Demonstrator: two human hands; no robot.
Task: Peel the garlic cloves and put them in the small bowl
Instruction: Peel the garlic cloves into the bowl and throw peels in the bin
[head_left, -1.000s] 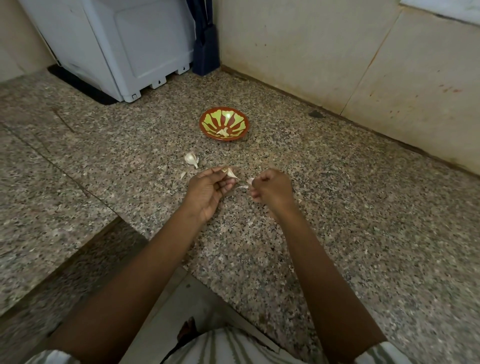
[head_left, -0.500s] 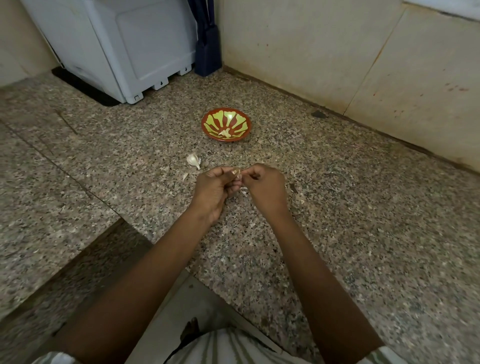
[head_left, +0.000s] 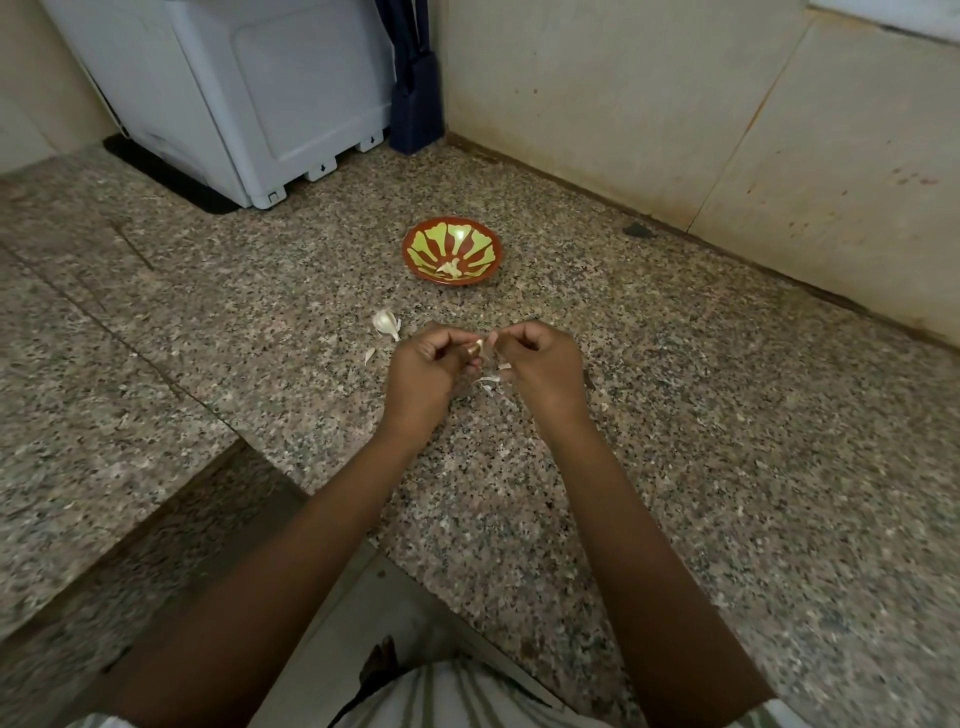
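A small red and green bowl (head_left: 452, 257) sits on the speckled granite floor, with a pale garlic piece (head_left: 449, 268) inside it. Just in front of the bowl my left hand (head_left: 423, 374) pinches a garlic clove (head_left: 474, 349) between curled fingers. My right hand (head_left: 543, 369) is close beside it, fingers curled, pinching a thin strip of garlic skin (head_left: 491, 343) at the clove. An unpeeled clove (head_left: 386, 322) lies on the floor to the left of my left hand. Loose skin flakes (head_left: 488, 382) lie beneath my hands.
A white appliance (head_left: 249, 98) stands at the back left and a dark blue object (head_left: 415, 98) leans in the corner. A beige wall (head_left: 675, 104) runs along the right. A floor step (head_left: 218, 483) drops off at the near left.
My hands came together at the clove from slightly apart, then the right hand drew a little to the right with skin. The bowl and the loose clove stayed put.
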